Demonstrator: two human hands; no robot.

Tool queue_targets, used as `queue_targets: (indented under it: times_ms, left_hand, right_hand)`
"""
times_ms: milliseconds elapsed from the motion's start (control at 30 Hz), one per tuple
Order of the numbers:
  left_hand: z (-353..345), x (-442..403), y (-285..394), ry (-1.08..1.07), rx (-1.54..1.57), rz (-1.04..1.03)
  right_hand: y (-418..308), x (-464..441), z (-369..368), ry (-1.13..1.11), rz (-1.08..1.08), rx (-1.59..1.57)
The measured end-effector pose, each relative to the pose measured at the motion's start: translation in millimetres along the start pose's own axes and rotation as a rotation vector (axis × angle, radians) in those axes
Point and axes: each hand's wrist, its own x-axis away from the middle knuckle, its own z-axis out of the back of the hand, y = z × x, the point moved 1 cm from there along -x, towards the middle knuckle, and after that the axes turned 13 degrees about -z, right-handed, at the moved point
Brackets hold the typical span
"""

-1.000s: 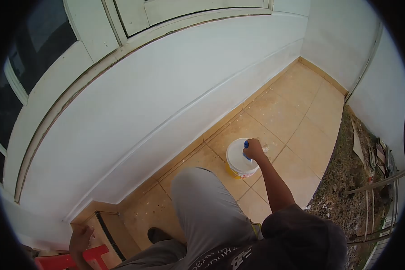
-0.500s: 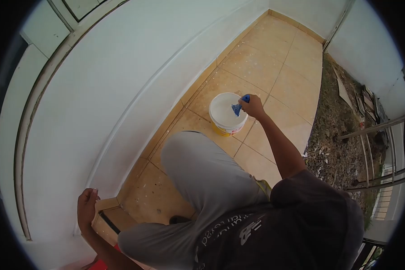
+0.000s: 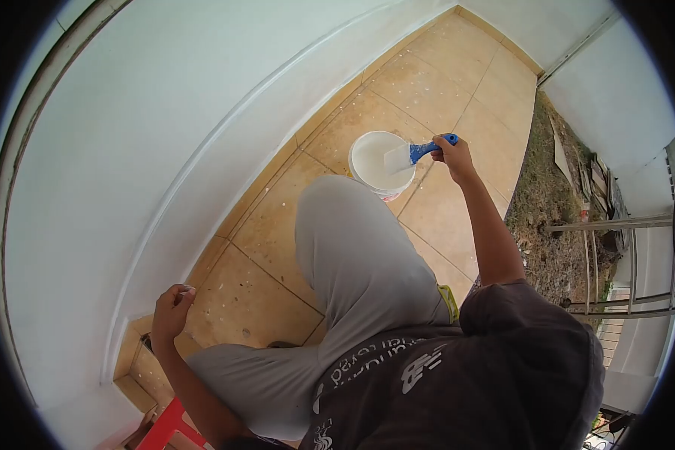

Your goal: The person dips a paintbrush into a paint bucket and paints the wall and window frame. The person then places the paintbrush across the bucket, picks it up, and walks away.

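Observation:
A paintbrush with a blue handle is gripped in my right hand. Its flat, white-coated bristles tilt down over the mouth of a white bucket, which holds white paint. The bucket stands on the tiled floor just beyond my raised knee. My left hand hovers at the lower left, near the wall, with fingers curled and pinched together. Something pale shows at its fingertips, too small to make out.
A white wall with a raised moulding runs along the left, above a tan tile skirting. White specks dot the beige floor tiles. Right of the tiles lie bare soil, stacked boards and metal rails. Something red is at the lower left.
The paintbrush has turned in my right hand, and its coated bristles now show over the bucket. My left hand appears farther right and higher. The whole view has shifted.

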Motion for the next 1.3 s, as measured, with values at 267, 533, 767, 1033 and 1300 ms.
queue_targets:
  times_ms: [267,533,767,1033,1300]
  left_hand:
    - [13,18,-43,0.037,-0.065,0.147]
    - [15,25,-34,0.043,-0.055,0.178]
    - [12,22,-39,0.039,-0.012,0.169]
    - [11,22,-35,0.033,-0.018,0.158]
    - [11,28,-36,0.059,-0.002,0.153]
  right_hand:
    - [-3,-14,-9,0.088,-0.075,-0.077]
    - [76,-45,31,0.000,-0.489,-0.575]
    - [96,-47,40,-0.026,-0.506,-0.631]
    - [27,-30,30,0.075,-0.129,0.037]
    - [0,-20,35,0.139,-0.120,0.157]
